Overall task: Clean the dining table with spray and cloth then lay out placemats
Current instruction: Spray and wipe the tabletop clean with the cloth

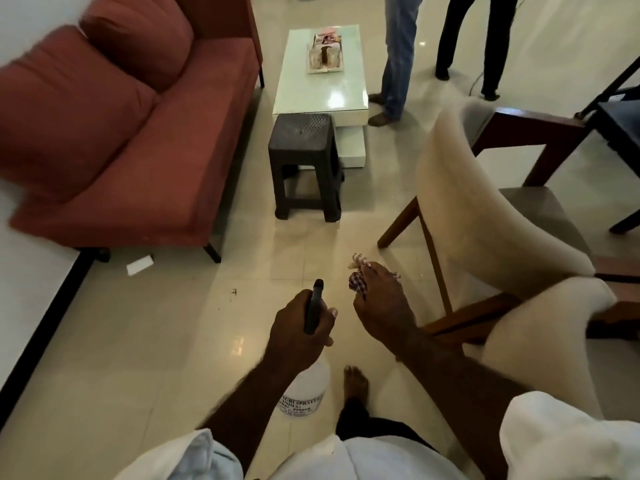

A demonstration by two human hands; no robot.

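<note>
My left hand (300, 323) grips the black trigger head of a white spray bottle (304, 389), which hangs below the hand over the tiled floor. Just to its right, my right hand (381, 303) holds a bunched checked cloth (358, 277), whose ends stick out past the fingers. A wooden dining table (540, 124) shows only as a corner at the right, behind a cream chair. No placemats are in view.
Two cream upholstered chairs (485, 202) (554, 327) stand close on the right. A dark plastic stool (304, 164) and a white coffee table (322, 77) lie ahead, a red sofa (121, 133) on the left. Two people's legs (398, 57) stand beyond the coffee table.
</note>
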